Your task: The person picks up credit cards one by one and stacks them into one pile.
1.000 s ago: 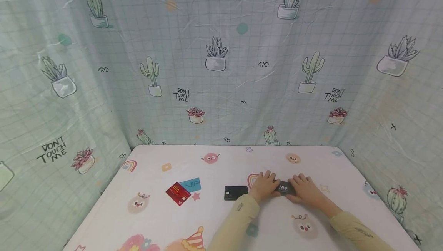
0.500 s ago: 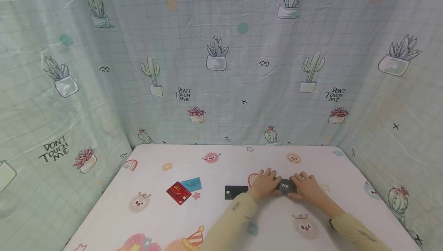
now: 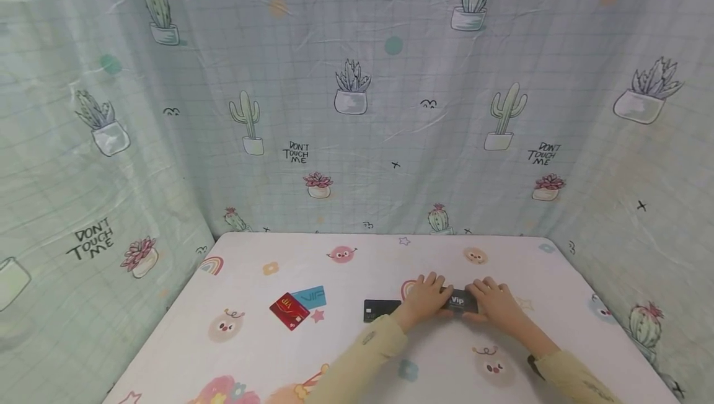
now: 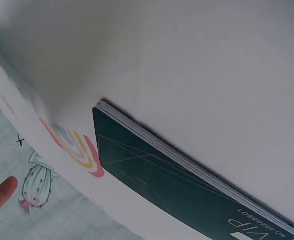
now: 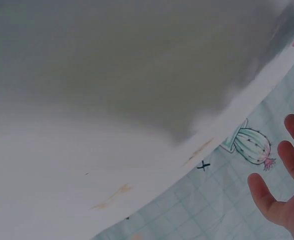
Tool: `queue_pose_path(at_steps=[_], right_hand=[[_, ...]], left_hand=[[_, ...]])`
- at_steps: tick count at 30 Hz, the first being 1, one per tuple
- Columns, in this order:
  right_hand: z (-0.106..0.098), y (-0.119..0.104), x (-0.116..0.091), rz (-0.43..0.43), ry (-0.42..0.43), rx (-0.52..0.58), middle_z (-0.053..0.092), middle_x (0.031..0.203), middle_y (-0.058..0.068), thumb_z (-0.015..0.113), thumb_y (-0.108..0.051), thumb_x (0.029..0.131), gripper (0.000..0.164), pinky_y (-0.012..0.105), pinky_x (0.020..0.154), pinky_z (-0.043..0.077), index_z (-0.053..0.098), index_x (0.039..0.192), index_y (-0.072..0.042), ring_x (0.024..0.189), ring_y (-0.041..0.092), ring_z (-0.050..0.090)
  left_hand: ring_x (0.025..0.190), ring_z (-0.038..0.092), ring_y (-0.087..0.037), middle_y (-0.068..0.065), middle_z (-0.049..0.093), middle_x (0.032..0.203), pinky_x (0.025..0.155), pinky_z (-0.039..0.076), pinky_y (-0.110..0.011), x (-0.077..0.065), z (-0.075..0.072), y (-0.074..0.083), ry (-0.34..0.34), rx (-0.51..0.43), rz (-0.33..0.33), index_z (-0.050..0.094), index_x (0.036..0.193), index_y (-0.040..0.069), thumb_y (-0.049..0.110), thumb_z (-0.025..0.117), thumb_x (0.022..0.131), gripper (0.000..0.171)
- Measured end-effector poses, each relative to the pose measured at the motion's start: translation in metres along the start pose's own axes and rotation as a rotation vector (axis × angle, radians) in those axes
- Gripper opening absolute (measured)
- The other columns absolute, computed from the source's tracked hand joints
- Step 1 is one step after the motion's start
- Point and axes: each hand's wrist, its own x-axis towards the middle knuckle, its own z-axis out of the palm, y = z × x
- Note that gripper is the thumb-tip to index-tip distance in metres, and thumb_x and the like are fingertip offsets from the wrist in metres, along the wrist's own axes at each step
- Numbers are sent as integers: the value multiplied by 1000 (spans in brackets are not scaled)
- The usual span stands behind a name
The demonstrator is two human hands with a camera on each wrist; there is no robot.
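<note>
A dark card (image 3: 458, 300) marked "Vip" is held between both hands at the right of the table, its printed face toward the head camera. My left hand (image 3: 426, 297) grips its left end, with thumb at the lower edge and fingers at the upper. At the opposite end my right hand (image 3: 493, 302) pinches it the same way. Only a few fingers of each hand show at the edges of the wrist views. Just left of my left hand lies a neat stack of dark VIP cards (image 4: 152, 165), its layered edge plain in the left wrist view.
A red VIP card (image 3: 289, 311) overlaps a blue VIP card (image 3: 311, 297) on the left half of the table. The white table (image 3: 357, 360) has printed cartoon figures. A cactus-patterned curtain (image 3: 357, 144) hangs behind it and along both sides.
Both hands keep their grip on the dark card with hardly any movement. The left forearm has swung a little to the left, and a dark band now shows at the right wrist.
</note>
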Motion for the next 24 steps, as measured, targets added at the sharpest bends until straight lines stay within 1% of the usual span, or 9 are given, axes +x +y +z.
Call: queue_pose_path(at_steps=[5, 10, 12, 15, 19, 24], right_hand=[[-1, -4, -1, -2, 25, 9, 55, 92, 1, 66, -54, 65, 57, 37, 64, 38, 57, 103, -12, 85, 18, 45], [-1, -8, -2, -10, 32, 13, 55, 92, 0, 66, -55, 66, 58, 36, 64, 39, 57, 103, -12, 85, 17, 46], [0, -9, -3, -11, 31, 13, 54, 92, -1, 65, -56, 66, 58, 36, 64, 39, 57, 104, -13, 85, 17, 46], [-1, -12, -5, -15, 53, 20, 54, 92, -2, 65, -56, 66, 57, 36, 65, 39, 57, 103, -13, 85, 16, 46], [-3, -16, -6, -30, 87, 19, 54, 91, -3, 64, -57, 65, 57, 37, 64, 40, 57, 102, -14, 84, 16, 46], [-5, -22, -7, -40, 105, 22, 54, 91, -3, 64, -57, 65, 56, 37, 65, 41, 56, 101, -15, 85, 16, 47]], left_hand=[[103, 46, -13, 3, 52, 116, 90, 43, -32, -6, -4, -1, 24, 15, 8, 48, 125, 26, 60, 41, 83, 54], [103, 46, -13, 3, 53, 115, 90, 44, -31, -9, -1, 0, 47, 17, 11, 50, 123, 25, 59, 43, 83, 53], [103, 46, -13, 3, 53, 115, 91, 43, -32, -11, 0, 1, 53, 0, 6, 50, 122, 25, 58, 44, 83, 52], [103, 45, -13, 3, 52, 115, 91, 42, -31, -15, 0, 2, 55, -32, 0, 50, 123, 24, 57, 44, 83, 52], [100, 43, -12, 3, 52, 113, 90, 41, -28, -23, -6, 3, 79, -66, -7, 51, 123, 23, 55, 46, 83, 51], [101, 43, -12, 2, 52, 112, 92, 40, -27, -34, -13, 2, 109, -96, -24, 52, 122, 22, 53, 49, 83, 50]])
